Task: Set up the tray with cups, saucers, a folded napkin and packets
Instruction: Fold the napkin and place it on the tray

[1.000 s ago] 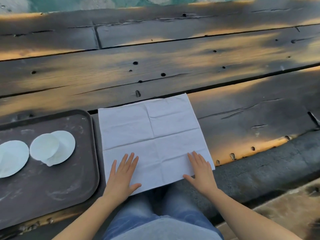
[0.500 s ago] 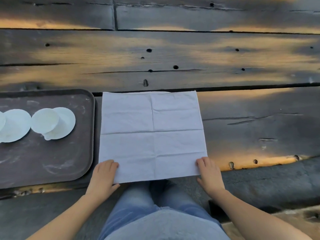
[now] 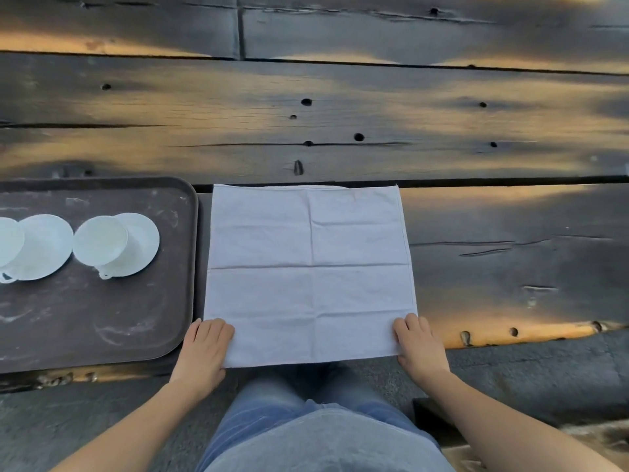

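A white napkin [image 3: 309, 267] lies spread flat and unfolded on the wooden table, with crease lines crossing at its middle. My left hand [image 3: 204, 352] grips its near left corner and my right hand [image 3: 417, 345] grips its near right corner, fingers curled over the edge. To the left sits a dark brown tray [image 3: 102, 318]. On it stand a white cup [image 3: 100, 240] on a saucer [image 3: 136, 243], and a second cup [image 3: 8, 243] on its saucer [image 3: 44, 247], cut by the left frame edge. No packets are in view.
The table is made of dark weathered planks [image 3: 340, 124] with holes and cracks; its near edge [image 3: 527, 335] runs just in front of my hands. My legs in blue jeans [image 3: 306, 420] are below the table edge.
Both hands slid back from flat on the napkin to its two near corners and closed on them. The view tilted down and shifted, so tray and napkin sit squarer in frame.
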